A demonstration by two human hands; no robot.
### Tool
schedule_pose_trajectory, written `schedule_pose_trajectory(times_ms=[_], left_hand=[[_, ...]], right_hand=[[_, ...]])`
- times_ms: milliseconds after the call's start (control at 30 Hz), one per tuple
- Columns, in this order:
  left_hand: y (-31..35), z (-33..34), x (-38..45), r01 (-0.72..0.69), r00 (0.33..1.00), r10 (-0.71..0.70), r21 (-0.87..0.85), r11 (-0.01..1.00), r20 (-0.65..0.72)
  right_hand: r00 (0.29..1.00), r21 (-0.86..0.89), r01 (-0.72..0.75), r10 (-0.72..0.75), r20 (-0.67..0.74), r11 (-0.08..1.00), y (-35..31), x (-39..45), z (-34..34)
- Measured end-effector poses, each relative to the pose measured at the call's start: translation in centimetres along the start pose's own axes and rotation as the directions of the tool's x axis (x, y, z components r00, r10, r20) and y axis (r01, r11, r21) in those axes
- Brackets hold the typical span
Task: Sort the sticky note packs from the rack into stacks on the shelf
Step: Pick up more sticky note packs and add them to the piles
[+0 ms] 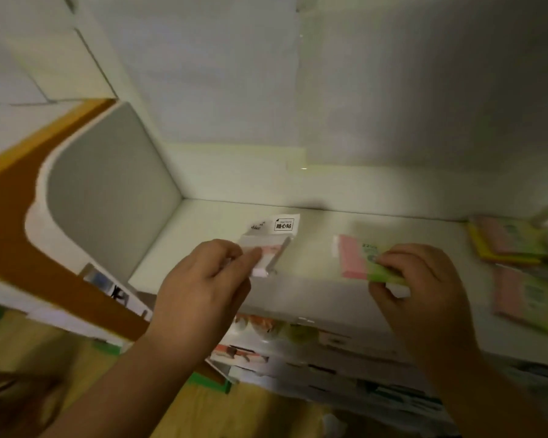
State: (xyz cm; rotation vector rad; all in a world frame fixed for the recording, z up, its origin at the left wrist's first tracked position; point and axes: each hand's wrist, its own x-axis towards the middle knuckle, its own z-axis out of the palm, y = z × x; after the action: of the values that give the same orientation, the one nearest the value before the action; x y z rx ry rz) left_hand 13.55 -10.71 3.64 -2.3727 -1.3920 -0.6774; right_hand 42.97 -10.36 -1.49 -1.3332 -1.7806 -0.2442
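My left hand [203, 286] pinches a small clear-wrapped sticky note pack with a white header card [271, 240], held just above the white shelf [203, 229]. My right hand [424, 289] pinches the green end of a pink and green sticky note pack [358, 259] over the middle of the shelf. At the shelf's right end lie stacks of pink and yellow-green packs [510, 241], with another stack [529, 298] nearer the front edge. Both hands are apart from each other.
A grey rounded side panel [108, 197] closes the shelf on the left. A white back wall [329, 121] rises behind it. Below the shelf's front edge a rack holds more packaged goods [298, 346]. The floor at lower left is yellow-brown.
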Motion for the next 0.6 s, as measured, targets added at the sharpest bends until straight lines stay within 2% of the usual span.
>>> schedule_pose_trajectory(times_ms=[133, 333, 500, 600], left_hand=[[-2.9, -2.4, -2.1, 0.048, 0.997, -0.046, 0.018, 0.999, -0.061], [-7.4, -7.0, -5.9, 0.031, 0.977, -0.026, 0.019, 0.999, -0.21], [-11.8, -13.0, -10.6, 0.004, 0.913, 0.006, 0.023, 1.0, -0.409], [-16.6, -15.7, -14.3, 0.059, 0.895, -0.01, 0.098, 0.993, -0.446]], right_hand=[[0.994, 0.066, 0.103, -0.105, 0.026, 0.992, -3.9, 2.3, 2.0], [0.985, 0.122, 0.157, -0.164, 0.049, 0.98, -11.3, 3.9, 4.1], [0.963, 0.192, 0.268, -0.264, -0.046, 0.944, -20.7, 4.9, 5.8], [0.945, 0.209, 0.327, -0.314, -0.095, 0.922, -26.8, 5.2, 7.4]])
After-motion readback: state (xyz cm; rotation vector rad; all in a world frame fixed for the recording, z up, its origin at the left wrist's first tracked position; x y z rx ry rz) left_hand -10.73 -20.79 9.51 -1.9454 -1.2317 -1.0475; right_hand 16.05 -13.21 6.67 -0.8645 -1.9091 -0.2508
